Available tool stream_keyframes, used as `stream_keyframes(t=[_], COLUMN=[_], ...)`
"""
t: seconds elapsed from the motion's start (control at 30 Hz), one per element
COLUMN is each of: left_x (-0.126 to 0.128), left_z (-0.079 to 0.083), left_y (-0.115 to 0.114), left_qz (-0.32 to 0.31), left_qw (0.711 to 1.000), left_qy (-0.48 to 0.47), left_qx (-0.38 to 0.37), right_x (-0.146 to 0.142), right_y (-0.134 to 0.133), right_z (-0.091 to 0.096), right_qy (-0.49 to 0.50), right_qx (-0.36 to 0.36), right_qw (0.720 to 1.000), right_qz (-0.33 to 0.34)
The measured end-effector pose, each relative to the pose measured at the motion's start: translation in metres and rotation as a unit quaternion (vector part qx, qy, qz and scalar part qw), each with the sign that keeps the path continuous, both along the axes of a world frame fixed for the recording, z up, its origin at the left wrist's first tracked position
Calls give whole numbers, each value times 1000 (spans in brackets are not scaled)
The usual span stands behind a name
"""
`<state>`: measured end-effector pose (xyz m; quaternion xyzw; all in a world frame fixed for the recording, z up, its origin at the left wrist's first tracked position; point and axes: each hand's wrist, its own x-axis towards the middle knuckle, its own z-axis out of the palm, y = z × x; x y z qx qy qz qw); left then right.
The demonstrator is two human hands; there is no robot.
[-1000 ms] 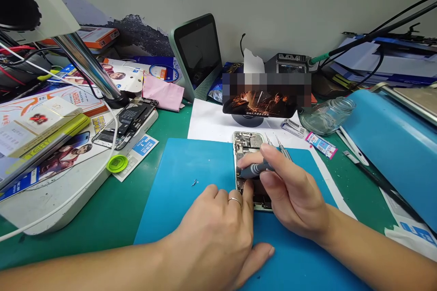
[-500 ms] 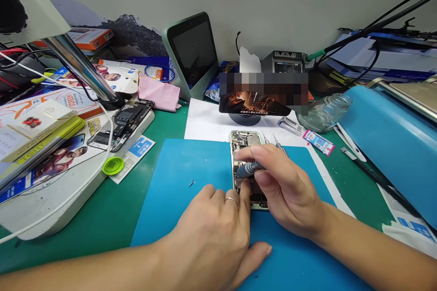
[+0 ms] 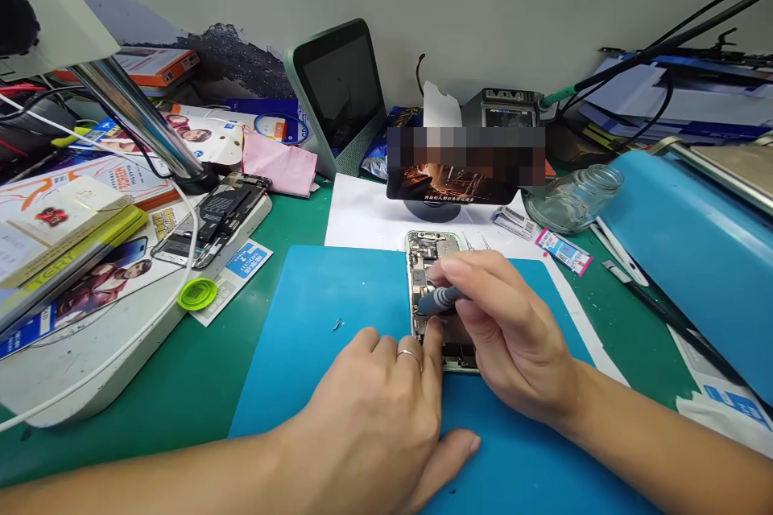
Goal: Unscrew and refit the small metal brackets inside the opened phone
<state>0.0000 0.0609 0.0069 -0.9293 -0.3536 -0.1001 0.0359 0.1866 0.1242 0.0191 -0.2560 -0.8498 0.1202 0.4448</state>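
Note:
An opened smartphone (image 3: 419, 273) lies on the blue mat, its circuit board and inner parts bare. My left hand (image 3: 386, 402), with a ring on one finger, rests at its lower left edge. The index fingertip presses on the inner parts, the other fingers are curled and the thumb lies out on the mat. My right hand (image 3: 513, 330) grips a grey screwdriver (image 3: 440, 301) with a ringed handle, pinched between thumb and fingers. It slants down to the left over the middle of the board; its tip is too small to make out.
The blue mat (image 3: 326, 282) bears a few tiny parts (image 3: 338, 324) left of the phone. Behind stands another phone (image 3: 452, 181) playing video. A glass jar (image 3: 571, 201) and tweezers (image 3: 622, 253) lie right. Left are a second opened phone (image 3: 221, 217), a green lid (image 3: 197, 294) and a microscope stand (image 3: 142, 121).
My right hand and the screwdriver have shifted very slightly, the fingers turning a little around the handle. My left hand and the opened phone stay in place.

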Motion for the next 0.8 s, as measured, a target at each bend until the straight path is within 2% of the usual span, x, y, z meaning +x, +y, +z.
stream_keyframes(t=[0.13,0.43,0.6,0.8], left_x=[0,1,1,1], left_z=[1,0,0,0], left_y=[0,0,0,0], left_qz=[0,2,1,-2], left_qw=[1000,1000,1000,1000], left_qy=[-4,-7,-3,-1], left_qx=[-5,-1,-2,0], right_x=[0,-1,-1,2], right_y=[1,0,1,2], right_z=[0,1,1,-2], right_qy=[-12,-6,-5,-2], right_qx=[0,5,-4,-19], right_qw=[999,1000,999,1000], right_qz=[30,-6,39,15])
